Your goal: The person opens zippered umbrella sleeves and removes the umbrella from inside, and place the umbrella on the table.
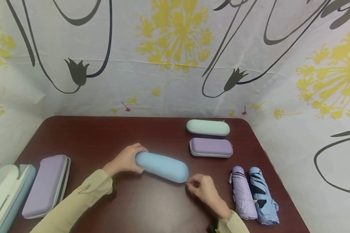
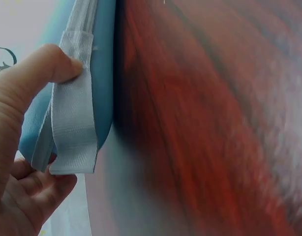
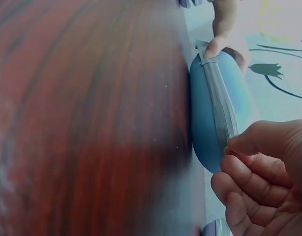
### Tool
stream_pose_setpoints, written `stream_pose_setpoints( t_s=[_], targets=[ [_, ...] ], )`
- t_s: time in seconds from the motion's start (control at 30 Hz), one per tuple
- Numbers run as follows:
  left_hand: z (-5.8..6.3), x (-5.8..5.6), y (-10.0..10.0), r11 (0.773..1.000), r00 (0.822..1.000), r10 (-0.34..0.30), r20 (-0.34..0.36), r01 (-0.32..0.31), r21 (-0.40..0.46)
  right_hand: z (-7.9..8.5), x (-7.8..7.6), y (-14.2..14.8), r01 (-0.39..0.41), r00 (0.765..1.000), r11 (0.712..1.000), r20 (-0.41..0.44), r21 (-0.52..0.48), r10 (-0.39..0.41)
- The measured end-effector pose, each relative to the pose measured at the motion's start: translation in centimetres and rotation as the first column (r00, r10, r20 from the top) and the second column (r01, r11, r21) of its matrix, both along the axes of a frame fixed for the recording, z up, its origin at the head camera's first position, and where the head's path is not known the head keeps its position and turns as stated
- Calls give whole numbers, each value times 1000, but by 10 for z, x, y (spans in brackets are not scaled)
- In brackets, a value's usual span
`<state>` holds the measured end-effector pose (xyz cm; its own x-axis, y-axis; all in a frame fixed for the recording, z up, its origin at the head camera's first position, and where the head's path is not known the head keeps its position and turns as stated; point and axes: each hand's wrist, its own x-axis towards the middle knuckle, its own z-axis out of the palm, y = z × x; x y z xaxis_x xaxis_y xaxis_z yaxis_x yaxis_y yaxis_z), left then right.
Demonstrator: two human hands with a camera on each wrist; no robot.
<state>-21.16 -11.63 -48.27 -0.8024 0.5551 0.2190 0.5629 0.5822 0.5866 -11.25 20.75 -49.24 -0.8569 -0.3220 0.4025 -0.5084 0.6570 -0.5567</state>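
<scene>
A light blue zip case (image 1: pixel 163 166) with a long rounded shape lies at mid-table in the head view. My left hand (image 1: pixel 129 158) grips its left end. In the left wrist view the thumb presses on a grey fabric tab (image 2: pixel 75 128) at that end, and the fingers curl under the far side. At the case's right end, my right hand (image 1: pixel 202 189) has thumb and forefinger pinched together. The right wrist view puts those fingertips right at the end of the grey zipper (image 3: pixel 221 101); the zipper pull is hidden between them.
Mint (image 1: pixel 208 127) and purple (image 1: pixel 211 148) cases lie at the back right. Purple (image 1: pixel 245 195) and blue patterned (image 1: pixel 263 197) folded umbrellas lie at the right. Leftward are a larger purple case (image 1: pixel 47 186) and a white-and-blue case (image 1: pixel 6 197). A patterned curtain (image 1: pixel 151 81) hangs behind.
</scene>
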Motion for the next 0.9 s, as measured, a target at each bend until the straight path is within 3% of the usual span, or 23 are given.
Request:
stream_pose_setpoints(
  t_s=[0.33,0.6,0.9],
  targets=[
    [-3,11,4,992,992,126,-6,-126,-16,4,-7,-2,60,998,998,5,5,-60],
    [1,20,7,985,985,173,8,-173,-26,0,-11,1,16,1000,999,10,-35,-16],
    [0,30,9,977,977,212,-28,-212,-23,1,-18,2,57,998,998,34,5,-57]
  ],
)
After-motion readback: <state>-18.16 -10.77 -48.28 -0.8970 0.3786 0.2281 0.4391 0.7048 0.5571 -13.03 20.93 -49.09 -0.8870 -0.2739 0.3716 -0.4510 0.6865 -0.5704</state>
